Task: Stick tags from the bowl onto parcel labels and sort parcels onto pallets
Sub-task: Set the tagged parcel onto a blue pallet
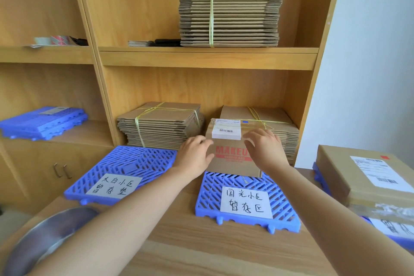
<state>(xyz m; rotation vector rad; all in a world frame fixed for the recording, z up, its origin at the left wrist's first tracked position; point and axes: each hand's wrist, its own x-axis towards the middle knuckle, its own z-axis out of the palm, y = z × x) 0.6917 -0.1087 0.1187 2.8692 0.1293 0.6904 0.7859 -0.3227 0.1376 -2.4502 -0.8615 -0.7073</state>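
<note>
Bare forearms stretch from the bottom edge over the bench [201,242] to the hands, which hold a parcel [230,164] between them. The left hand [195,154] grips its left side, thumb on the front face. The right hand [264,150] covers the right front, fingers curled at the top edge just beside the label [226,132]. That white barcode label wraps from the top onto the front, above red "MAKEU" lettering. A small blue tag [245,121] sits on the parcel's top, right of the label.

Under the hands, the parcel stands on the far end of the middle pallet [210,197], a blue grid. A handwritten sign [245,203] lies on that pallet's near end.

Left of the left hand lies the left pallet [139,159], which bears its own sign [114,185]. Nearer, under the left forearm, a metal bowl [44,231] shows at the corner; its contents are out of sight.

Right of the right hand, a flat parcel [336,170] with a white label and a red tag [384,157] rests on the right pallet [315,172].

Beyond the hands, on the shelf [208,58] unit, two strapped bundles of flat cartons [159,123] stand behind the parcel, with a taller bundle [228,13] on the board above. Far left of the hands, spare pallets [44,121] are stacked in a side bay, with tape rolls [56,40] above.
</note>
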